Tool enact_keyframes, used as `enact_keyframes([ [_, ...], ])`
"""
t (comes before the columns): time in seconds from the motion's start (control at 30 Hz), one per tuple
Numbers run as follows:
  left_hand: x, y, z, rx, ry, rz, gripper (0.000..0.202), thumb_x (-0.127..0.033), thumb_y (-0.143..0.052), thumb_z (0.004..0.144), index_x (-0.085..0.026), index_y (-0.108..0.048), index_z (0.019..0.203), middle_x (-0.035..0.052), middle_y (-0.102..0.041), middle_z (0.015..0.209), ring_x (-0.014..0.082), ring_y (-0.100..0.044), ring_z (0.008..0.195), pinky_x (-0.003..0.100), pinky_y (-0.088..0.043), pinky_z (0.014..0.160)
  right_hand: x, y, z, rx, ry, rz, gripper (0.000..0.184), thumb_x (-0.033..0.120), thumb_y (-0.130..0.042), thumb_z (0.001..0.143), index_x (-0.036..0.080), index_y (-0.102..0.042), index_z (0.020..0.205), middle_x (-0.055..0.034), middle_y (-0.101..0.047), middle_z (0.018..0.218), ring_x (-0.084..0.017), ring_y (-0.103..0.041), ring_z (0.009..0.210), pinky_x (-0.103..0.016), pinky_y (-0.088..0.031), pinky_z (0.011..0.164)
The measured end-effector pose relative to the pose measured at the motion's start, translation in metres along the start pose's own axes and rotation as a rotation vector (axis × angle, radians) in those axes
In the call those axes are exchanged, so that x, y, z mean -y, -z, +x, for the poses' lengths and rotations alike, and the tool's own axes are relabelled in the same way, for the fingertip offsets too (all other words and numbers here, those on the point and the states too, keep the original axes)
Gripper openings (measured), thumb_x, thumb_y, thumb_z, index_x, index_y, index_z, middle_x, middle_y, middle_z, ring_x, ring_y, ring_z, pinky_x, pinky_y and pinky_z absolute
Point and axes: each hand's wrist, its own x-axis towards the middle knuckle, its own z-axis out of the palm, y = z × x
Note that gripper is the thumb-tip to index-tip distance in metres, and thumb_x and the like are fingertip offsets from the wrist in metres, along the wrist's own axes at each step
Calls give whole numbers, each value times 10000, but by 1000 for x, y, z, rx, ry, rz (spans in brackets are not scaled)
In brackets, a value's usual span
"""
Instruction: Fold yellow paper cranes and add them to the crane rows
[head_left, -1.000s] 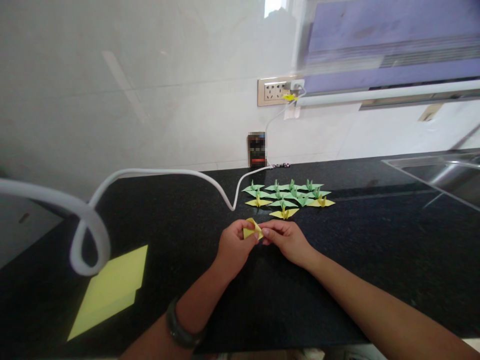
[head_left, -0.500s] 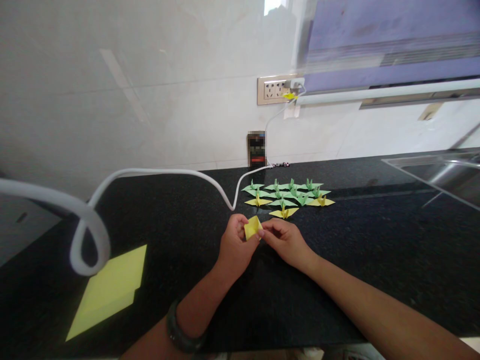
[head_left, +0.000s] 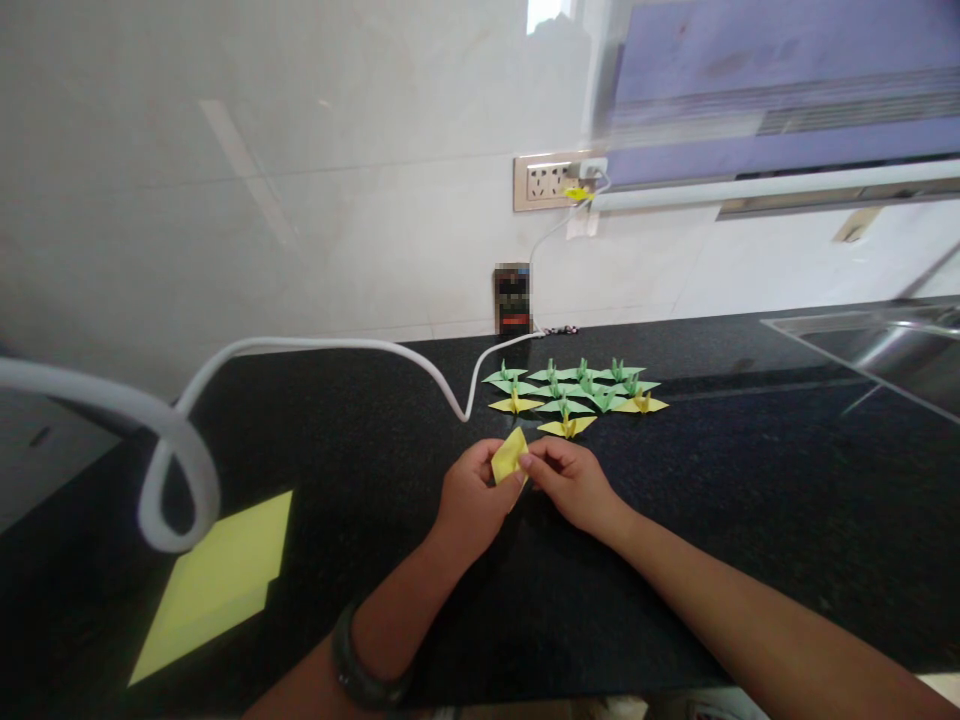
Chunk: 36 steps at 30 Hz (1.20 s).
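A small folded piece of yellow origami paper point(head_left: 508, 455) is held up between both hands above the dark counter. My left hand point(head_left: 474, 487) is closed on its left side, thumb across the lower part. From the right, my right hand point(head_left: 574, 482) pinches its edge with thumb and forefinger. The paper stands taller than wide, with a pointed top; its lower part is partly behind my left thumb. Just beyond the hands sit several green paper cranes point(head_left: 566, 405) and three yellow paper cranes point(head_left: 568, 426) in rough rows.
Flat yellow paper sheets point(head_left: 217, 570) lie on the black counter point(head_left: 360, 420) at left. A thick white cable point(head_left: 322, 343) loops across the left. A blurred-out phone-like object point(head_left: 513, 298) leans on the wall below a socket panel point(head_left: 540, 183). A metal sink point(head_left: 900, 350) is at right.
The yellow paper has changed from a squarish, opened pocket to a taller, pointed shape between my fingers. Both hands have shifted only slightly.
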Motion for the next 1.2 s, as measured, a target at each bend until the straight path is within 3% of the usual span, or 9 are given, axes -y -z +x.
enact_keyframes([
  [0.33,-1,3,-1,-75,52,1,314,-187,-614,569,-169,-620,882,38,-651,759,188,-584,687,250,-447,562,1,2,5,110,-164,325,202,332,-575,688,157,-586,786,-9,-566,690,-78,-481,509,-201,-413,451],
  [0.57,-5,1,-3,-73,70,-48,328,-159,-615,553,-172,-623,881,33,-650,711,176,-588,644,241,-442,534,-2,-2,3,97,-260,491,220,341,-600,666,143,-566,756,1,-571,652,-62,-479,467,-191,-411,443],
  [1.2,0,-2,-6,45,46,8,304,-214,-569,644,-163,-577,943,57,-649,818,172,-604,702,241,-463,574,-1,2,5,40,-205,426,218,369,-547,707,153,-551,739,19,-540,594,-64,-458,447,-198,-398,443],
])
